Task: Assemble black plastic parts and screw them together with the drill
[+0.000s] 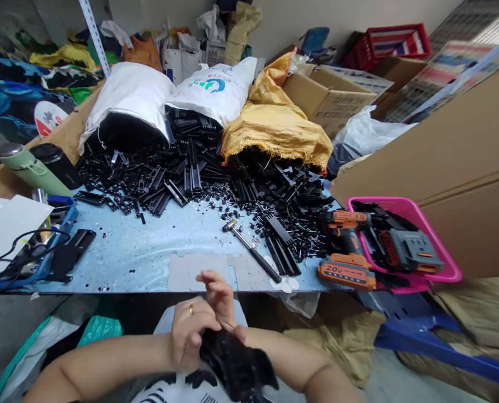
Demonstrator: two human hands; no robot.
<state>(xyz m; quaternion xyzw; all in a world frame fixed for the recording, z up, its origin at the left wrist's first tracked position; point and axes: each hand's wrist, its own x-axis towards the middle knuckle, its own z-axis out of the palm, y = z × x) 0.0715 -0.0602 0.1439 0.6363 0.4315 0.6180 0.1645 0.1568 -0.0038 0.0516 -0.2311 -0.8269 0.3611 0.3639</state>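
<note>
Shows as a black part point(237, 361), dark all over with a faint sheen, broad and shaped rather than flat, with uneven relief across the upper face and a curved, hollowed edge at the lower right. Slants from upper left down to lower right. Sits with the upper end in the grasp of the left hand point(190, 330), against the thumb of the right hand point(220, 299). Lies nearer than the table point(119, 240) edge. Blurs too much for finer detail.

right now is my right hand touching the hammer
Apart: the head view plainly shows a stretch of tabletop between the right hand and the hammer.
</note>
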